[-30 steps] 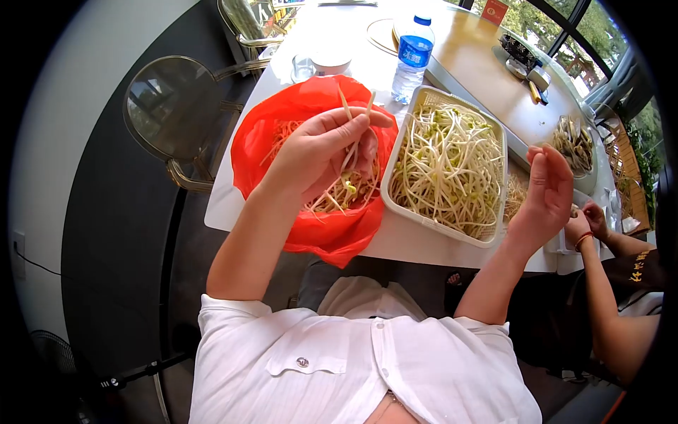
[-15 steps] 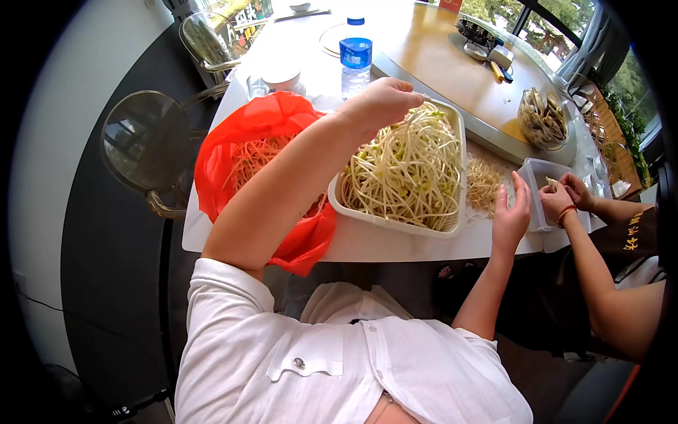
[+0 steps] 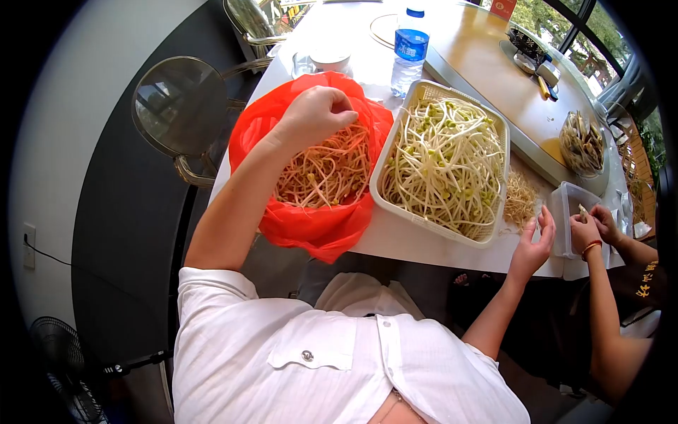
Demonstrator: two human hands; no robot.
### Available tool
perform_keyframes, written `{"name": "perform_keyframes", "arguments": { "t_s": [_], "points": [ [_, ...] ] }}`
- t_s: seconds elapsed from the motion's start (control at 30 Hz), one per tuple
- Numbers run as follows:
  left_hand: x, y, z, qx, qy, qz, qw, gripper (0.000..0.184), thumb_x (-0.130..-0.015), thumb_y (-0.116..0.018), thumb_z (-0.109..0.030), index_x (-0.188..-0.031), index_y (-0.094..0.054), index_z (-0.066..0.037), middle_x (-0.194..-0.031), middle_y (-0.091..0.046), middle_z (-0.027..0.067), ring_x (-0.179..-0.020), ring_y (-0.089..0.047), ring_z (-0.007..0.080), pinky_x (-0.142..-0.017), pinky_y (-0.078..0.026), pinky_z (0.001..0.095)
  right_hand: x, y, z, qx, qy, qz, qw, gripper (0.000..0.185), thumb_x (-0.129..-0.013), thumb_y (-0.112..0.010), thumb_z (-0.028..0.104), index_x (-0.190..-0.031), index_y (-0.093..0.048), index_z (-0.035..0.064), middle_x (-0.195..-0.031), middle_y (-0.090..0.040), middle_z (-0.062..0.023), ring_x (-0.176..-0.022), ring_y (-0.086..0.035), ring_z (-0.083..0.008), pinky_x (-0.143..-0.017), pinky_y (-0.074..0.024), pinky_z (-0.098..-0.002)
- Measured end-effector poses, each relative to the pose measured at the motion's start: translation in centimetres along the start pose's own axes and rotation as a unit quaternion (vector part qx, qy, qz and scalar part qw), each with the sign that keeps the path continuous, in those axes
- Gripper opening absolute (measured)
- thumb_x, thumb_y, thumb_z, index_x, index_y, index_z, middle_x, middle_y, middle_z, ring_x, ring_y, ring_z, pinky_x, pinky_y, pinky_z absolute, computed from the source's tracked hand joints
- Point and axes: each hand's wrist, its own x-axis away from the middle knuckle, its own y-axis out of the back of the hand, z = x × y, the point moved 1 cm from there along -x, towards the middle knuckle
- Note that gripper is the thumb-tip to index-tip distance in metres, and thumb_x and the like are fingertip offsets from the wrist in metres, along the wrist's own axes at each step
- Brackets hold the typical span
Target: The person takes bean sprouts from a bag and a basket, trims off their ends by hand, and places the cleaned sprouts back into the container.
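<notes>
My left hand (image 3: 318, 115) hovers over the open red plastic bag (image 3: 321, 237), its fingers curled together. Whatever may be between the fingertips is hidden. Inside the bag lies a heap of bean sprouts (image 3: 328, 169). Right beside it, a cream basket (image 3: 432, 225) is piled with pale sprouts with yellow-green heads (image 3: 448, 162). My right hand (image 3: 533, 244) is at the table's front edge, palm turned inward and fingers extended, with nothing visible in it. Close to its fingertips is a small pile of thin brownish root trimmings (image 3: 520, 201).
At right a co-worker's hands (image 3: 592, 227) hold a small pale piece over a clear plastic box (image 3: 563, 212). A water bottle (image 3: 409, 56) and a lidded white tub (image 3: 330, 58) stand behind. A wooden turntable (image 3: 494, 53) carries a jar of dried pieces (image 3: 583, 145).
My left hand has moved left from the basket's far edge to above the red bag. The view has shifted left. My right hand remains near the trimmings, slightly lower.
</notes>
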Motion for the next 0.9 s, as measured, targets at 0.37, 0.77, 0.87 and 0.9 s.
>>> {"name": "perform_keyframes", "arguments": {
  "t_s": [0.37, 0.77, 0.87, 0.9],
  "points": [
    [2.9, -1.0, 5.7, -0.201, 0.042, 0.116, 0.972, 0.049, -0.070, -0.070, -0.029, -0.112, -0.060, -0.008, -0.113, -0.058, 0.0167, -0.108, -0.054, 0.0296, -0.091, -0.042, 0.0370, -0.8, 0.2, 3.0, -0.037, 0.016, 0.001, 0.999, 0.026, -0.086, -0.054, 0.002, -0.112, -0.058, 0.0032, -0.110, -0.060, -0.0092, -0.087, -0.059, -0.0191, -0.080, -0.0473, -0.0306],
    [3.2, -0.7, 6.2, -0.268, -0.055, -0.098, 0.957, 0.020, -0.081, -0.058, -0.024, -0.089, -0.062, -0.007, -0.104, -0.057, 0.0133, -0.105, -0.052, 0.0298, -0.088, -0.039, 0.0454, -0.2, 0.3, 3.2, -0.080, -0.009, 0.031, 0.996, 0.021, -0.086, -0.055, 0.003, -0.106, -0.061, 0.0033, -0.110, -0.062, -0.0079, -0.085, -0.059, -0.0154, -0.079, -0.0470, -0.0278],
    [3.3, 1.1, 6.9, -0.067, -0.070, -0.135, 0.986, 0.020, -0.087, -0.054, -0.021, -0.088, -0.061, -0.003, -0.090, -0.061, 0.0113, -0.087, -0.059, 0.0227, -0.073, -0.045, 0.0370, -0.3, 0.4, 2.6, -0.091, -0.011, 0.029, 0.995, 0.021, -0.086, -0.055, 0.003, -0.106, -0.061, 0.0033, -0.109, -0.062, -0.0075, -0.084, -0.059, -0.0147, -0.079, -0.0469, -0.0275],
    [3.5, 1.6, 6.9, 0.067, -0.029, -0.130, 0.989, 0.021, -0.090, -0.053, -0.022, -0.089, -0.061, -0.002, -0.085, -0.062, 0.0094, -0.081, -0.059, 0.0187, -0.071, -0.046, 0.0342, -0.3, 0.4, 2.5, -0.093, -0.015, 0.031, 0.995, 0.022, -0.086, -0.055, 0.002, -0.107, -0.061, 0.0033, -0.109, -0.062, -0.0074, -0.083, -0.059, -0.0145, -0.079, -0.0468, -0.0273]
  ]
}}
